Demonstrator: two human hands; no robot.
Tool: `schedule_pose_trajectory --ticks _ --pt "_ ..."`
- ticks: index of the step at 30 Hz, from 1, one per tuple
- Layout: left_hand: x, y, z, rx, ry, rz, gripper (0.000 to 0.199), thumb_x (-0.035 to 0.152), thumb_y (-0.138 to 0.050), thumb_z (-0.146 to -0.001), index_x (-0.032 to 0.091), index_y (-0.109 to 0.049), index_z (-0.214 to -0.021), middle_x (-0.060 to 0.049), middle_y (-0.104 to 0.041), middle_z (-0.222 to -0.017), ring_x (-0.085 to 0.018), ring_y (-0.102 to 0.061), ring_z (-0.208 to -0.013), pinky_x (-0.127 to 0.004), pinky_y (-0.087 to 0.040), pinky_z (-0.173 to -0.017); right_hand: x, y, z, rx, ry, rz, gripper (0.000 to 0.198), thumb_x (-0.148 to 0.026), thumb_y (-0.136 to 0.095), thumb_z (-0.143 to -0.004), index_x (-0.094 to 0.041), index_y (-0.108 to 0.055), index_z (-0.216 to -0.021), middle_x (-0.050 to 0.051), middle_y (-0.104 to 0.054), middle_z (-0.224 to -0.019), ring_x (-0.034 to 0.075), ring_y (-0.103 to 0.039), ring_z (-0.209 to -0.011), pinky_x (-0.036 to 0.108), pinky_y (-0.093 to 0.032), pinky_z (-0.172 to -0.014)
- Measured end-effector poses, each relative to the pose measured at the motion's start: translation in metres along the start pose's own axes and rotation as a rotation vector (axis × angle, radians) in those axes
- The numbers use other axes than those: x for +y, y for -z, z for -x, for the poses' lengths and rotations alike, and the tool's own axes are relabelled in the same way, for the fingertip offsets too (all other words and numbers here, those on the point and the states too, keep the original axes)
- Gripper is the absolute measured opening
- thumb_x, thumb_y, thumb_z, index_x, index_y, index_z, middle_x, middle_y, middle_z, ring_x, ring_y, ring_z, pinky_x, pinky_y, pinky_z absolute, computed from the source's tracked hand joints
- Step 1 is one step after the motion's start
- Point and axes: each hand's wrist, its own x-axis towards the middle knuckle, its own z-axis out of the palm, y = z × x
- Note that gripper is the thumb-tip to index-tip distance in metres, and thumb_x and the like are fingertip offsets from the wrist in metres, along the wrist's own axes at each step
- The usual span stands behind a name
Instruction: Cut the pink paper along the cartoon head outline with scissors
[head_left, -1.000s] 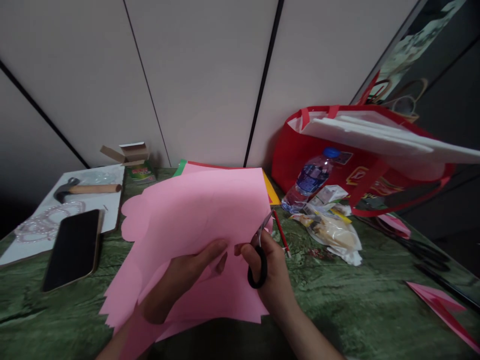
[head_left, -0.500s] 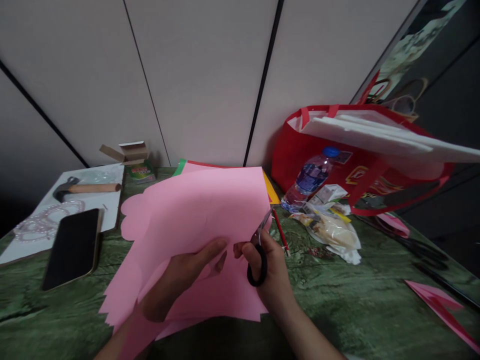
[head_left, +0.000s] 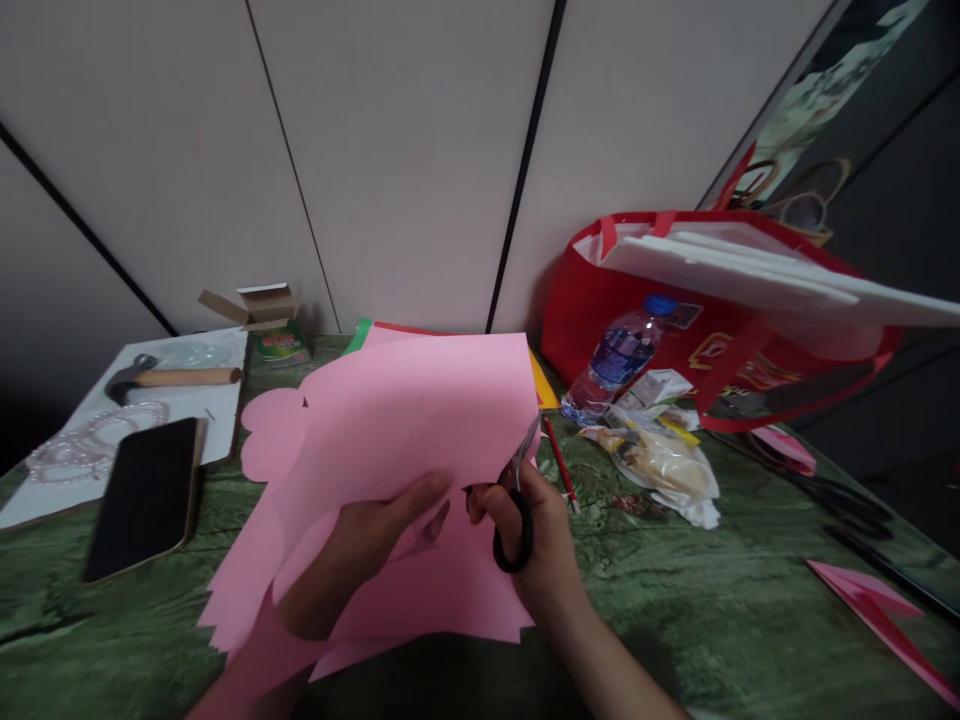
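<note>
A large sheet of pink paper is raised over other pink sheets on the table. My left hand pinches its lower part, thumb on top and fingers underneath. In my right hand is a pair of scissors with black handles, my thumb through one loop. The blades point up and away at the sheet's right side, partly behind my fingers. Pink paper with a scalloped edge sticks out at the left.
At left lie a phone, a claw hammer and clear beads. A small opened box stands behind. To the right are a red pencil, a water bottle, a food packet and a red bag.
The pink sheet has shifted slightly, and a small dark gap now shows near its upper left edge. Both hands keep nearly the same place and grip.
</note>
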Motion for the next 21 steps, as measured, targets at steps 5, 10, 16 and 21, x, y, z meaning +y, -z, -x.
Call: schedule_pose_trajectory --ticks 5,10,16,21 --pt "-0.0017 -0.0007 -0.0005 0.016 -0.015 0.071 0.041 0.041 -0.054 -0.081 0.020 -0.047 -0.046 0.003 -0.047 -0.048 -0.011 -0.046 -0.049 -0.025 -0.042 -0.058 0.0003 -0.0004 -0.0002 -0.003 -0.003 -0.004 0.010 -0.027 -0.054 -0.071 -0.020 -0.050 -0.065 -0.003 -0.051 -0.055 0.013 -0.046 -0.052 0.026 -0.039 -0.050" --pt "-0.0015 -0.0001 -0.0007 0.035 -0.038 0.115 0.039 0.038 -0.056 -0.080 0.019 -0.046 -0.047 0.004 -0.047 -0.047 -0.010 -0.044 -0.046 -0.024 -0.039 -0.050 0.0013 -0.0006 -0.0001 -0.015 -0.015 -0.034 0.010 -0.026 -0.054 -0.072 -0.020 -0.050 -0.066 -0.004 -0.051 -0.054 0.013 -0.048 -0.052 0.026 -0.041 -0.050" --pt "0.0020 0.0008 -0.0006 0.045 -0.074 0.070 0.040 0.035 -0.055 -0.081 0.019 -0.046 -0.046 0.003 -0.047 -0.046 -0.010 -0.043 -0.045 -0.025 -0.039 -0.050 0.0041 -0.0009 0.0003 -0.022 -0.020 -0.077 0.012 -0.028 -0.055 -0.073 -0.021 -0.049 -0.065 -0.004 -0.051 -0.054 0.013 -0.048 -0.050 0.028 -0.042 -0.052" --pt "-0.0015 0.0016 -0.0024 0.053 -0.087 0.113 0.040 0.037 -0.056 -0.080 0.019 -0.045 -0.046 0.003 -0.044 -0.043 -0.010 -0.042 -0.042 -0.025 -0.037 -0.048 0.0061 -0.0010 0.0008 -0.028 -0.048 -0.094 0.013 -0.028 -0.057 -0.074 -0.021 -0.049 -0.066 -0.004 -0.051 -0.054 0.012 -0.047 -0.049 0.028 -0.041 -0.051"
